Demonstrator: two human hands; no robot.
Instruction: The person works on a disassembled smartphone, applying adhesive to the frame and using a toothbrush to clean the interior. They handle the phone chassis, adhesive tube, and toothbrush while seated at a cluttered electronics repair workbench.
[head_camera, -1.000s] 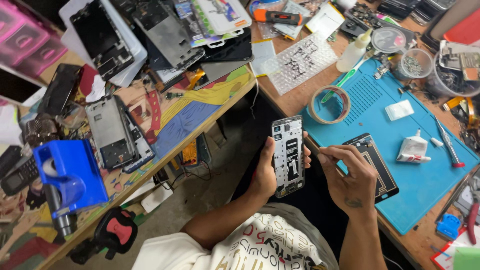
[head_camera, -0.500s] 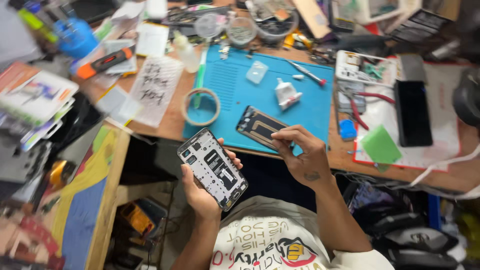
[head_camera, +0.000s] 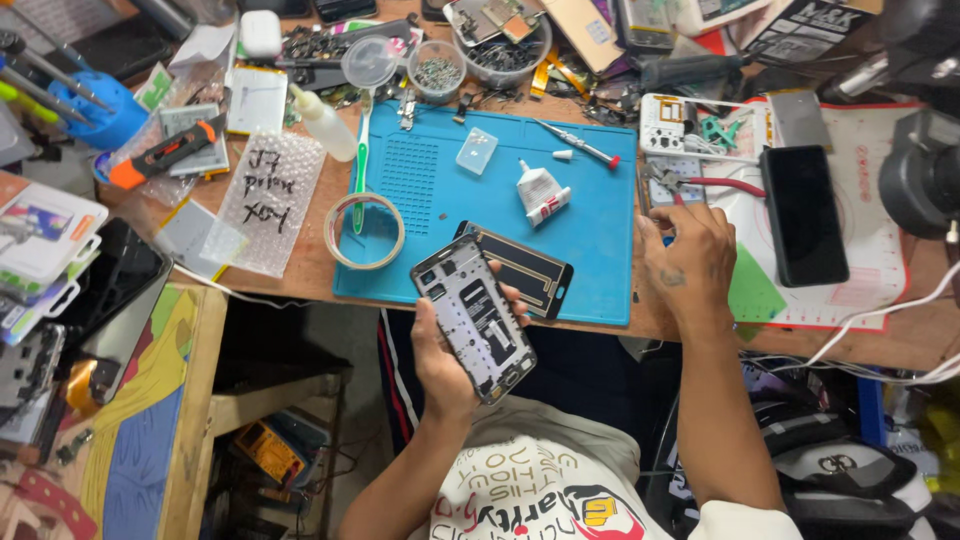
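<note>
My left hand (head_camera: 445, 365) grips an opened phone body (head_camera: 475, 318), its inner side with the metal frame facing up, held over my lap just off the table edge. My right hand (head_camera: 690, 262) rests palm down at the right edge of the blue work mat (head_camera: 590, 235). Its fingertips are near the red-handled pliers (head_camera: 722, 184), and I cannot see whether the fingers hold anything. A black screen panel (head_camera: 535, 268) lies on the mat right behind the phone body.
On the mat lie a glue tube (head_camera: 541, 190), a small screwdriver (head_camera: 577, 144), a tape roll (head_camera: 365, 232) and a green toothbrush (head_camera: 360, 150). A black phone (head_camera: 803, 215) lies on the white mat at right. Bowls of screws (head_camera: 437, 70) and clutter fill the back.
My right hand has left the phone body and moved right, to the mat's edge by the pliers. The left hand still holds the phone body. My view has turned further right.
</note>
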